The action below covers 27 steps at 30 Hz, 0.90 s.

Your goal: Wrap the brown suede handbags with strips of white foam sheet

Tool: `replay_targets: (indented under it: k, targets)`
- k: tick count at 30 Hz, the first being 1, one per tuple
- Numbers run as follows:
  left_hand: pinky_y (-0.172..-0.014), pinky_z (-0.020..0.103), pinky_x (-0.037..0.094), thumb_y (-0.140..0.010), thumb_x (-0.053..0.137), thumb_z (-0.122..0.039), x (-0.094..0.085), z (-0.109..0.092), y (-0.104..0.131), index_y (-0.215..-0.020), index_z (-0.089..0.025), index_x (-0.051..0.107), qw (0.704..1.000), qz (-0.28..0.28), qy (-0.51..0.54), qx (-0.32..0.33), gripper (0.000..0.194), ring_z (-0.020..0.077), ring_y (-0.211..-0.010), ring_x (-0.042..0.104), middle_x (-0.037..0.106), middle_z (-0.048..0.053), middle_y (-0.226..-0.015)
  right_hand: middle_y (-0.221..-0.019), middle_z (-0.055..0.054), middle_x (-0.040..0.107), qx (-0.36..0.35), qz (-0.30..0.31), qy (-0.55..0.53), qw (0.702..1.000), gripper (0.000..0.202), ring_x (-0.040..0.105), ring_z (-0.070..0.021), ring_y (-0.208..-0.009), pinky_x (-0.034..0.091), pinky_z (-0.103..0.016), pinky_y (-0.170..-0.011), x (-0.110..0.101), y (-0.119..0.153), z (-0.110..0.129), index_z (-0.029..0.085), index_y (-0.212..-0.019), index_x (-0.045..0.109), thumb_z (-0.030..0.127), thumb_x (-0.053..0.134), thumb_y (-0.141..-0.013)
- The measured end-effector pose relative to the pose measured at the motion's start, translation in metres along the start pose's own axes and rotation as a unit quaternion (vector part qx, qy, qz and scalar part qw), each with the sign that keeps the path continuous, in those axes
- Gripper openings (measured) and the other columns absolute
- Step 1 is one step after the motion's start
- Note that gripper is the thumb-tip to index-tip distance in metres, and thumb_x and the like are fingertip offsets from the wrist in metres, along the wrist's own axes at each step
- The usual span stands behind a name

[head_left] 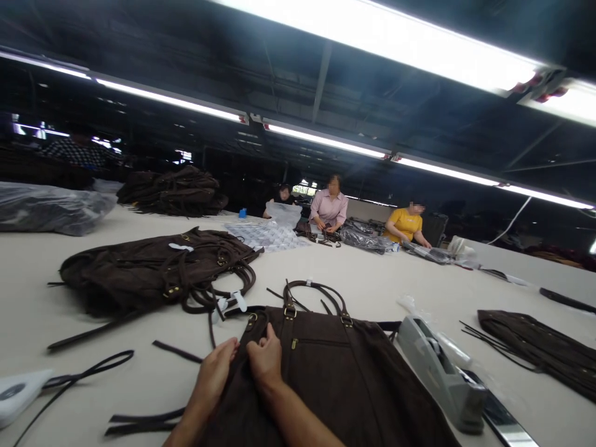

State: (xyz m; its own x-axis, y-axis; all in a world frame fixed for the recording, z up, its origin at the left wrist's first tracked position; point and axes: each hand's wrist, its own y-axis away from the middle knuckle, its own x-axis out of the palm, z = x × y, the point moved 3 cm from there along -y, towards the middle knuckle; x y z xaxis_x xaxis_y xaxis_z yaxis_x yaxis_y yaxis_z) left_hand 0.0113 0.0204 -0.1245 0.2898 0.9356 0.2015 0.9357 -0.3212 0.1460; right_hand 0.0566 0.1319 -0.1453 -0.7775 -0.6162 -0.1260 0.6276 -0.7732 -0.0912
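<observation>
The bag (pixel 321 372) lies on the tabletop (pixel 326 264) directly in front of the person, its lower end cut off by the picture's bottom edge. Its handles (pixel 316 285) point away. The left hand (pixel 215 372) is at the bag's left side, fingertips pressed together; the right hand (pixel 266 359) rests on the bag just inside that edge, fingers curled in. Whether cloth is pinched in either grip is hidden.

Left of the hands, loose straps (pixel 144 421) lie on the tabletop, and a white device (pixel 21 394) with a looped cord (pixel 93 371) is cut by the picture's left edge; its round mark is too blurred to read. On the right, a tape dispenser (pixel 440 375) stands close beside the bag, leaving little room there, with a phone (pixel 505 415) just beyond.

Farther off, a dark bundle (pixel 139 273) lies left, its straps reaching near the bag's top corner; another dark piece (pixel 542 347) lies right, with a wide strip of pale surface between it and the dispenser. A broad stretch of tabletop runs beyond the handles to a printed sheet (pixel 270 236), its print too small to read. Past it are a dark pile (pixel 172 189), plastic-wrapped goods (pixel 365 237) and three people, in black (pixel 283 197), pink (pixel 328 208) and yellow (pixel 404 223).
</observation>
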Motion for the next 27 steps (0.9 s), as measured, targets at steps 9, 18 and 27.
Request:
replay_targets:
  k: [9,18,27]
  targets:
    - [-0.115,0.036,0.035,-0.081,0.051,-0.029,0.001,0.009,-0.009,-0.099,-0.013,0.064,0.997,0.07,0.023,0.028,0.028,0.0237,-0.123,0.054,0.061,0.013,-0.126,-0.05,0.01,0.024,0.0,-0.038,-0.102,0.994,0.078,0.022,-0.008,-0.05,0.019,-0.021,-0.046,-0.005,-0.002,0.0,-0.009,-0.128,0.055,0.024,0.049,-0.058]
    - [-0.112,0.039,0.036,-0.084,0.048,-0.035,0.024,-0.001,-0.011,-0.089,-0.015,0.067,0.989,0.132,-0.044,0.039,0.028,0.0278,-0.115,0.057,0.069,0.01,-0.104,-0.051,0.008,0.027,0.025,-0.026,-0.184,0.982,0.078,0.021,-0.0083,-0.05,0.02,-0.023,-0.048,-0.01,-0.005,0.008,-0.006,-0.117,0.064,0.033,0.048,-0.052]
    - [-0.094,0.035,0.052,-0.096,0.032,-0.036,0.027,0.0,0.015,-0.105,-0.007,0.063,0.905,0.268,0.224,-0.244,0.043,0.0244,-0.1,0.065,0.069,0.015,-0.099,-0.049,0.005,0.035,-0.033,-0.015,-0.017,0.999,0.058,0.03,-0.0102,-0.051,0.028,-0.023,-0.049,-0.008,0.002,0.019,0.0,-0.109,0.072,0.024,0.051,-0.06]
